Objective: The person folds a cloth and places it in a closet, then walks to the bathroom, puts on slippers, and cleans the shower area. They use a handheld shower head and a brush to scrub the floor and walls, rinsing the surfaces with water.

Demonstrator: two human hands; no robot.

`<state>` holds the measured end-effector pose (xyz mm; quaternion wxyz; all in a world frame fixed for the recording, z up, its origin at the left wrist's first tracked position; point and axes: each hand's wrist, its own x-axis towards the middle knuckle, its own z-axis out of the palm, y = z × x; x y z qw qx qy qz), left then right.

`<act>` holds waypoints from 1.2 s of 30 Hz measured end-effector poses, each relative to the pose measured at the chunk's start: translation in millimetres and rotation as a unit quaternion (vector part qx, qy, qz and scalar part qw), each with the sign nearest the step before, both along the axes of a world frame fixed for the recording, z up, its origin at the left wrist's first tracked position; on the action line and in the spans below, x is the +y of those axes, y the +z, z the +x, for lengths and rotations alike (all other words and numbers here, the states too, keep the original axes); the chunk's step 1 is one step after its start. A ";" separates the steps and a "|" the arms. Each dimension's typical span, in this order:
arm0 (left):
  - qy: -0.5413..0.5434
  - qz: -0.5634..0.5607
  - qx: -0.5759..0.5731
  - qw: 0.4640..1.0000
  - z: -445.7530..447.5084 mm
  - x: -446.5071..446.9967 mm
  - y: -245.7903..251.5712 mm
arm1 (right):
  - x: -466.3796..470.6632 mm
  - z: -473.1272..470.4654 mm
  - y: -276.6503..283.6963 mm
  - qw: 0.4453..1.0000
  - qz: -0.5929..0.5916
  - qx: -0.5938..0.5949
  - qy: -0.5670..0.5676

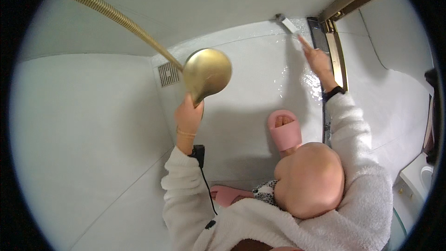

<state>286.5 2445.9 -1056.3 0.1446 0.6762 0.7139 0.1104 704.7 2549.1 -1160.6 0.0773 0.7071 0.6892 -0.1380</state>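
Observation:
My left hand (189, 114) is closed around the handle of a gold shower head (208, 71), whose smooth back faces the camera. A ribbed gold hose (115, 13) runs from it to the upper left. With my right hand (316, 57) I hold the handle end of a white brush-like tool (288, 26), index finger stretched along it. The tool's dark end touches the corner where the wall meets the wet floor (251, 76). Water glistens near my right hand and along the wall's foot.
A square floor drain (168, 74) lies at the left corner. Right of the floor run a dark threshold (318, 36) and a gold metal door track (337, 62). My feet wear pink slippers (285, 134); my bare knee (313, 181) is bent. A white fixture (414, 174) stands at the far right.

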 end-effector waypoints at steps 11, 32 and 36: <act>-0.032 0.015 -0.139 0.990 57.8 66.9 -5.3 | -23.2 -32.8 31.8 0.964 -0.010 0.139 -0.225; 0.084 -0.073 -0.437 0.893 145.2 100.7 19.7 | -129.2 -29.8 74.6 0.953 -0.123 0.071 -0.267; 0.016 -0.078 -0.502 0.861 154.7 99.5 27.9 | -44.9 -17.4 44.4 0.923 0.098 0.217 -0.302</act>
